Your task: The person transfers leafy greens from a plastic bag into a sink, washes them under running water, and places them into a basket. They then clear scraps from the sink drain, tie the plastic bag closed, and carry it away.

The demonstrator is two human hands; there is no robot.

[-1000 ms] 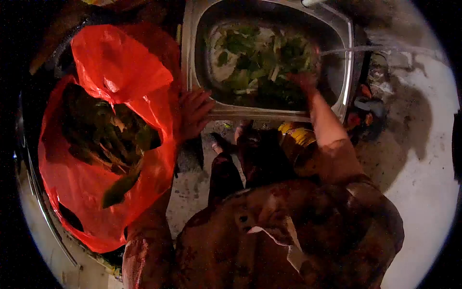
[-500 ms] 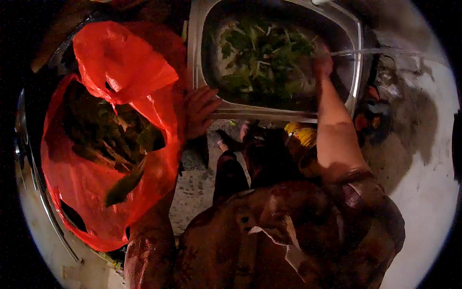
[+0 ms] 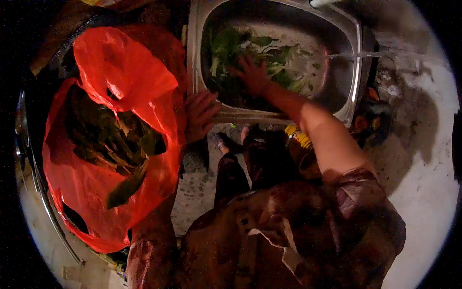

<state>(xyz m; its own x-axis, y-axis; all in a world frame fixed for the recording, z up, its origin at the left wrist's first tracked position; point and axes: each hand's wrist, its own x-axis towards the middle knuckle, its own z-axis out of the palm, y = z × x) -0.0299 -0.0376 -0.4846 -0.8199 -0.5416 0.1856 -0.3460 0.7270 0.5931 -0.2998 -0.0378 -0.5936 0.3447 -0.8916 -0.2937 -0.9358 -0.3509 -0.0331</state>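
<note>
Green leafy vegetables [image 3: 284, 60] lie in the metal sink basin [image 3: 358, 72], many of them bunched toward its left side. My right hand [image 3: 252, 76] is in the basin with its fingers spread on the leaves, gripping nothing that I can make out. My left hand [image 3: 199, 110] rests at the basin's front left corner, fingers extended over the rim and holding nothing. Beside its wrist is a red plastic bag [image 3: 127, 67], open, with dark green leaves and stems [image 3: 113, 139] inside. One large leaf [image 3: 127, 190] hangs over the bag's lower part.
A pale pipe or tap end [image 3: 325, 2] shows at the basin's far edge. Below the near rim are a yellow container [image 3: 299, 137] and my legs and feet. Dark items with orange bits [image 3: 368, 123] lie right of the basin. A curved metal rim [image 3: 45, 197] runs along the left.
My right hand has swept from the basin's right side to its left, and leaves have shifted left with it. My left hand stays at the corner.
</note>
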